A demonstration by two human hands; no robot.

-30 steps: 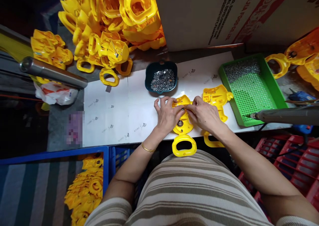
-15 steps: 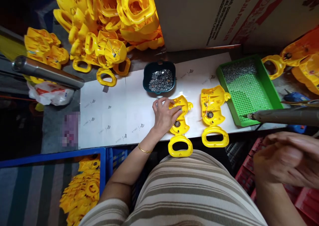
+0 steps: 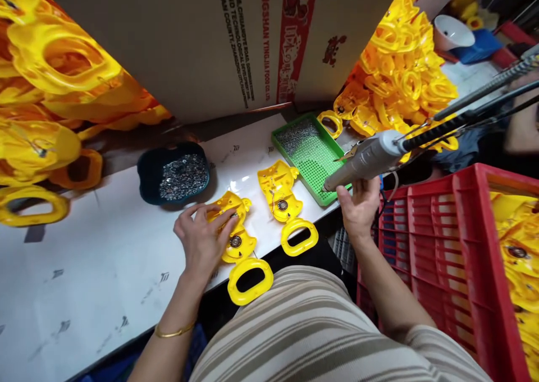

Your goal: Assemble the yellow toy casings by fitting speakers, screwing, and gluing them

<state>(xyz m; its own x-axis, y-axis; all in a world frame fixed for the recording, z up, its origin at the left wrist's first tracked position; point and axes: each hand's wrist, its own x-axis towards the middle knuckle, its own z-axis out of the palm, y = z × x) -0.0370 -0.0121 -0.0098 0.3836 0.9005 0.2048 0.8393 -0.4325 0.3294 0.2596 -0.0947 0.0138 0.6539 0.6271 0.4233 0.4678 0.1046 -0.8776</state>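
Note:
My left hand (image 3: 201, 239) lies with fingers spread on a yellow plastic shell (image 3: 237, 241) with a ring handle, at the table's front edge. A second yellow shell (image 3: 283, 198) lies just to its right, untouched. My right hand (image 3: 359, 208) is raised under a hanging grey power screwdriver (image 3: 365, 159), fingers reaching up and touching its body, not wrapped round it. A dark bowl of small screws (image 3: 174, 174) sits behind my left hand. The green tray (image 3: 314, 154) with screws in its far end stands right of the shells.
A large cardboard box (image 3: 219, 39) stands at the back. Piles of yellow shells (image 3: 404, 67) lie right and left (image 3: 46, 90) of it. A red crate (image 3: 446, 241) with yellow parts stands at my right. The white table sheet (image 3: 84, 269) stretches to the left.
My right hand left the shell, swung out to the right and rose to the hanging screwdriver. The view turned right. My left hand stayed on the near shell.

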